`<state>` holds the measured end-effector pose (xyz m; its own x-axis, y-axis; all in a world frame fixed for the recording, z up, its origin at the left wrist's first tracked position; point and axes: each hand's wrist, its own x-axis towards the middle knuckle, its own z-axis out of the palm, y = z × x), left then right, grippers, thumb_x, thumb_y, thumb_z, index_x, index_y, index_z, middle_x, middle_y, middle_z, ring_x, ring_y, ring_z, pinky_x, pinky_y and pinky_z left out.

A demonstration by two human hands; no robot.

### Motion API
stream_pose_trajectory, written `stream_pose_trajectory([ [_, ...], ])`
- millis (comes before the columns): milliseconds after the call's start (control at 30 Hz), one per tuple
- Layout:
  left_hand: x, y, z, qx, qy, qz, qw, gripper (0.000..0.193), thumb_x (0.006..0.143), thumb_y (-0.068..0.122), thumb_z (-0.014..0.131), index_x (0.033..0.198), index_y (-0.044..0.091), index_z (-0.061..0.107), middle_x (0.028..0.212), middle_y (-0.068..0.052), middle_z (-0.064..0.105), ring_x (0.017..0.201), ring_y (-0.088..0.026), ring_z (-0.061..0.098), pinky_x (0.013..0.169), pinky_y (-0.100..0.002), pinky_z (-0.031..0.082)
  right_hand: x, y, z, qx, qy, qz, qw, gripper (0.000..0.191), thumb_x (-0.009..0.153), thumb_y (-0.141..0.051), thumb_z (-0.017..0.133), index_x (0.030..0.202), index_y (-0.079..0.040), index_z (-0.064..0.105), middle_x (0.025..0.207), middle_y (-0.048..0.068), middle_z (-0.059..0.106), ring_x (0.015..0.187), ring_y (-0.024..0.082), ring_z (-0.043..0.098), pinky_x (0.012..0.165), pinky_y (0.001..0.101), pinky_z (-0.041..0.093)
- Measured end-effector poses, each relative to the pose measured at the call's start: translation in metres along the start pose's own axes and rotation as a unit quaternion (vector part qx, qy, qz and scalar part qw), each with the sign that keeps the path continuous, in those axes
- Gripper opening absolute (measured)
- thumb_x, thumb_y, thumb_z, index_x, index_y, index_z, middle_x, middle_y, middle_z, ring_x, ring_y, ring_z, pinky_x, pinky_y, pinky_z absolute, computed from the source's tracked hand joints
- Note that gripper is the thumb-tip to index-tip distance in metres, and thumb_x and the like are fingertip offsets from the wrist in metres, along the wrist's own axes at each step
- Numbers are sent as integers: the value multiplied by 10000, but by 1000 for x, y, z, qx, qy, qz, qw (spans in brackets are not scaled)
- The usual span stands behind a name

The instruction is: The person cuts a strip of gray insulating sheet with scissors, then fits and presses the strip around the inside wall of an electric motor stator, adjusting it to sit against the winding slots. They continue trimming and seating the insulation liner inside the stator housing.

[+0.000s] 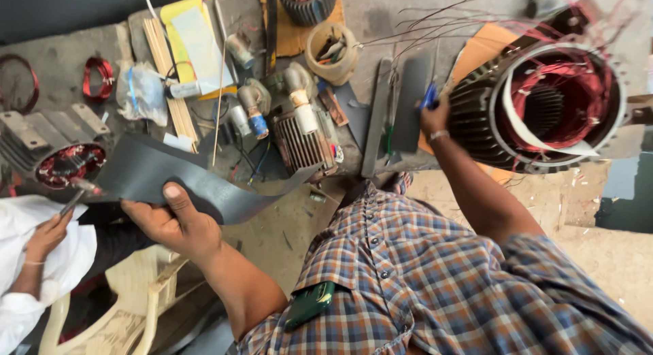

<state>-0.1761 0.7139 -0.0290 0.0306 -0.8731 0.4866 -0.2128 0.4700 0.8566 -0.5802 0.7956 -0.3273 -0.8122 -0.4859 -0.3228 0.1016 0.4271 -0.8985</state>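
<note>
1. At lower left of the head view, the person's left hand [178, 226] pinches a dark grey insulation sheet [197, 181] by its near edge, thumb on top and fingers underneath, closed on it.
2. Sheet: long and curved, running from beside a small finned stator [58, 157] at far left across toward a finned motor housing [303, 144] near mid-frame; it hangs over the edge of the workbench [61, 62].
3. At upper right, the right hand [435, 117] is raised to the rim of a large finned stator [544, 106] and is closed around a blue-handled tool [428, 96]; the tool's tip cannot be made out.
4. Large stator: lying on its side, bore toward the camera, red copper windings and a pale liner strip inside; thin wire leads [449, 25] fan out from it to the upper left.
5. Bench clutter: a red wire coil [98, 76], a bundle of wooden sticks [166, 72], a yellow paper pad [194, 42] and a round tub of tools [331, 52].
6. At far left, a co-worker's hand [44, 236], in a white sleeve, holds a thin metal tool [78, 195] against the small stator.
</note>
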Motion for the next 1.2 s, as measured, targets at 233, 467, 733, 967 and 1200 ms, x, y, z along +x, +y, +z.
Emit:
stream_pose_trajectory([
  [233, 21, -10, -12, 25, 20, -20, 999, 556, 1150, 288, 649, 1530, -40, 409, 1409, -103, 554, 1194, -148, 529, 1070, -275, 427, 32, -21, 30, -272, 66, -82, 957, 382, 870, -180, 774, 1169, 25, 652, 1070, 288, 699, 1001, 460, 672, 889, 507, 531],
  [467, 31, -5, 23, -136, -43, -104, 984, 662, 1053, 258, 710, 1560, 22, 355, 1445, -61, 534, 1205, -127, 526, 1017, -274, 448, 28, -27, 42, -328, -14, 9, 944, 345, 946, -233, 648, 1176, 23, 630, 1095, 309, 686, 1025, 481, 658, 905, 528, 531],
  [733, 33, -74, 203, -115, -243, -117, 956, 531, 1149, 224, 490, 1556, -58, 300, 1496, -226, 527, 1347, -264, 551, 1165, -364, 422, -9, -30, 38, -331, 20, -26, 943, 340, 910, -110, 638, 1206, 42, 572, 1171, 313, 642, 1093, 506, 616, 946, 556, 492],
  [967, 15, -125, 349, 83, -239, -86, 964, 475, 1036, 175, 578, 1476, 15, 495, 1308, -279, 667, 1181, -456, 661, 961, -464, 535, -26, -35, 38, -269, 38, -150, 951, 515, 899, -1, 561, 1400, 53, 454, 1310, 346, 554, 1205, 517, 545, 1045, 548, 438],
  [1200, 25, -142, 368, -60, -249, -211, 943, 536, 962, 157, 603, 1438, -56, 478, 1109, -199, 693, 949, -274, 666, 880, -370, 527, -33, -29, 15, -118, -53, -132, 983, 448, 942, -196, 622, 1354, -21, 590, 1299, 194, 667, 1202, 323, 634, 1033, 422, 492],
])
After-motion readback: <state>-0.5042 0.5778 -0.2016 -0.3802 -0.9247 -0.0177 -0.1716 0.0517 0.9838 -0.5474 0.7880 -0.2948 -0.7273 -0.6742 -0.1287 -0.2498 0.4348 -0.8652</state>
